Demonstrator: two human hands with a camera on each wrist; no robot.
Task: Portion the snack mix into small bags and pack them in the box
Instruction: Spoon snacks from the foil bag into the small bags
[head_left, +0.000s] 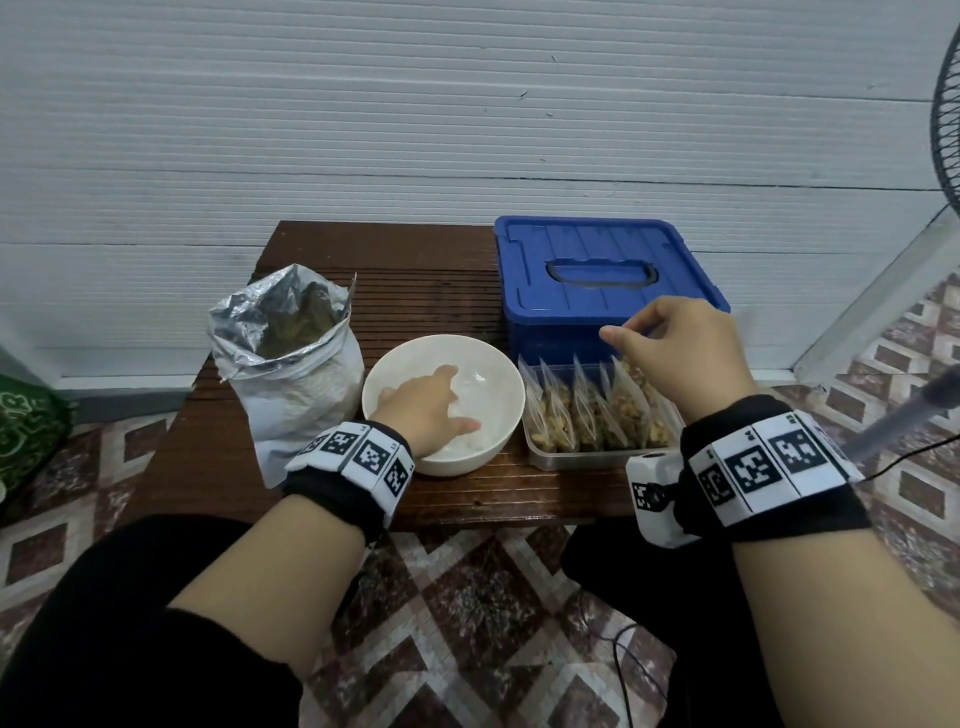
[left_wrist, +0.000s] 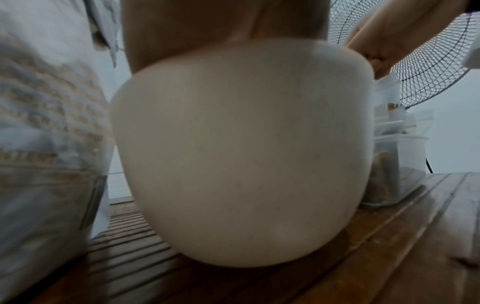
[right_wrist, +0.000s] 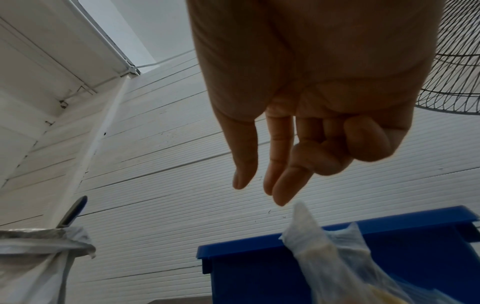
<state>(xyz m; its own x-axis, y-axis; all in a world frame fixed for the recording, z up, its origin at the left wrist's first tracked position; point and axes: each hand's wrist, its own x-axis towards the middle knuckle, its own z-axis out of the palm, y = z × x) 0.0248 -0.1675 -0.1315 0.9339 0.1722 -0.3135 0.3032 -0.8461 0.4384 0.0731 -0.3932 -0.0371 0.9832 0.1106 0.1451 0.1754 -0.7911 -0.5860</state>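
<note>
The left hand (head_left: 426, 410) lies in the white bowl (head_left: 498, 374), fingers relaxed — grip loose, perhaps steadying it. The right hand (head_left: 675, 353) hovers empty above the filled bags (head_left: 597, 410), upright in a clear tray (head_left: 587, 457). At twelve o'clock the blue box (head_left: 597, 270) sits lidded — probably awaiting packing.

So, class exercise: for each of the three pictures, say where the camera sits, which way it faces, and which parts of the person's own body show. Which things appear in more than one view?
Head: worn on the head, looking forward and down at the table; both forearms and knees show.
Left wrist: low at the table, facing the white bowl; left forearm above the bowl, right hand beyond.
Right wrist: under the right hand, looking up past the fingers at the wall.
Shared: blue box in head and right wrist; fan in all three.
</note>
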